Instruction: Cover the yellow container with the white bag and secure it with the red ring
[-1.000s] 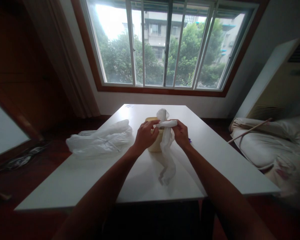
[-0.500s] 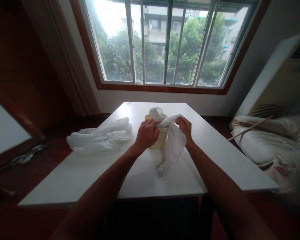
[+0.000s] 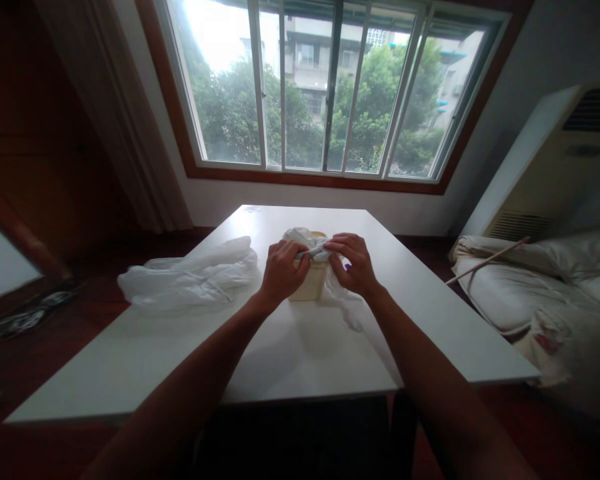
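Head view: two-handed hold

Left hand (image 3: 283,270) and right hand (image 3: 356,263) pinch white film (image 3: 316,252) over the bin (image 3: 307,287), presumably for control from both sides. Bundle (image 3: 195,273) lies left on the table (image 3: 300,363), likely to avoid snagging.

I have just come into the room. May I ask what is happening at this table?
A person is handling some thin white plastic, with the fingers of both the left hand and the right hand on its bunched part. This is at the top of a pale yellow container, which stands on the white table. A loose end trails below the right hand. To the left lies another crumpled heap of white plastic, untouched.
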`<action>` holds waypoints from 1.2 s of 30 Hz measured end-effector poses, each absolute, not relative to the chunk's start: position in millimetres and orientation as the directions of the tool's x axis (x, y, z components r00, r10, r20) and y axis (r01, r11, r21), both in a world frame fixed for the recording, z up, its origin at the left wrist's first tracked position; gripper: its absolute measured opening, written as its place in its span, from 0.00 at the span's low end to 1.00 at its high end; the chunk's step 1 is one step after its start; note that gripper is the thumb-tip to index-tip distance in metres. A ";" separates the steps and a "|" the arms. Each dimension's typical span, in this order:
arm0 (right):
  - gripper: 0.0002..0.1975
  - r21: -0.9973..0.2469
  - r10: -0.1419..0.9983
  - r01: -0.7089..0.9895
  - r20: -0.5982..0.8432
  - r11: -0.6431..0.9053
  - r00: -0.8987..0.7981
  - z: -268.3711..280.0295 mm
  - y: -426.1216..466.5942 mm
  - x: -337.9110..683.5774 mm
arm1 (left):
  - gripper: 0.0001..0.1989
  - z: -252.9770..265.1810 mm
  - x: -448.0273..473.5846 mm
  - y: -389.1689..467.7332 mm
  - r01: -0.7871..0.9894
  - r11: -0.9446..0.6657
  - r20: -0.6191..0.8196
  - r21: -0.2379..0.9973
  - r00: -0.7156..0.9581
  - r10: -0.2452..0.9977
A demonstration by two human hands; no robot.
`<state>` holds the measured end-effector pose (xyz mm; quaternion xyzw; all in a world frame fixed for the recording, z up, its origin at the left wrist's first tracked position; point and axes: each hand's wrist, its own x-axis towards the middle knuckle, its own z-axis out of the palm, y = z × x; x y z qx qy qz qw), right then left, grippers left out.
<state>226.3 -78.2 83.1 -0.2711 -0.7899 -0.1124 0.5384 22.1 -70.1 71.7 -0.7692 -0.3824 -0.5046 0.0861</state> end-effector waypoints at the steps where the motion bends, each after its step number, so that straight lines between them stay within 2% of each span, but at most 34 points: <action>1: 0.09 -0.128 0.324 0.563 0.908 0.816 -0.264 81.1 -75.9 224.2 | 0.04 71.4 21.1 -69.3 0.652 -0.699 0.843 0.293 0.169 0.511; 4: 0.08 -0.329 0.423 0.573 0.905 0.751 -0.034 71.2 -59.8 228.5 | 0.05 70.2 17.5 -64.4 0.522 -0.707 0.810 0.478 0.048 0.584; 6: 0.11 -0.522 0.511 0.508 0.842 0.686 0.174 63.4 -45.4 239.0 | 0.06 69.3 15.6 -59.0 0.379 -0.689 0.754 0.618 -0.038 0.655; 8: 0.14 -0.660 0.594 0.432 0.747 0.614 0.298 55.1 -31.4 252.1 | 0.06 69.0 14.4 -52.7 0.224 -0.659 0.691 0.719 -0.119 0.713; 10: 0.16 -0.743 0.653 0.403 0.666 0.534 0.361 46.4 -19.6 264.1 | 0.06 69.4 13.3 -46.6 0.080 -0.624 0.626 0.777 -0.190 0.756; 13: 0.16 -0.824 0.721 0.395 0.555 0.406 0.416 33.8 -7.7 275.8 | 0.12 71.3 10.5 -40.4 -0.092 -0.568 0.539 0.817 -0.226 0.812; 16: 0.14 -0.856 0.775 0.406 0.483 0.320 0.408 27.2 -2.7 279.7 | 0.16 73.3 4.8 -38.8 -0.155 -0.541 0.505 0.826 -0.221 0.834; 19: 0.13 -0.803 0.728 0.428 0.575 0.416 0.372 32.6 -5.8 276.2 | 0.18 75.1 -1.3 -42.6 -0.048 -0.575 0.561 0.817 -0.162 0.812; 22: 0.15 -0.635 0.570 0.456 0.769 0.624 0.290 48.4 -18.2 264.1 | 0.19 77.3 -2.0 -50.9 0.156 -0.611 0.626 0.776 -0.078 0.776; 25: 0.23 -0.499 0.438 0.472 0.866 0.727 0.241 65.8 -36.9 247.4 | 0.19 78.9 3.3 -58.9 0.315 -0.616 0.665 0.722 -0.070 0.744; 28: 0.26 -0.432 0.369 0.541 0.901 0.722 0.228 77.7 -54.0 234.9 | 0.15 78.1 9.1 -62.9 0.447 -0.617 0.710 0.648 -0.063 0.701; 32: 0.27 -0.285 0.355 0.664 0.934 0.691 0.031 80.4 -60.9 228.6 | 0.09 75.1 12.6 -64.3 0.580 -0.597 0.739 0.554 -0.014 0.673; 36: 0.15 -0.175 0.383 0.712 0.913 0.680 -0.142 71.6 -51.1 229.5 | 0.07 73.3 12.5 -62.9 0.540 -0.670 0.770 0.509 0.062 0.635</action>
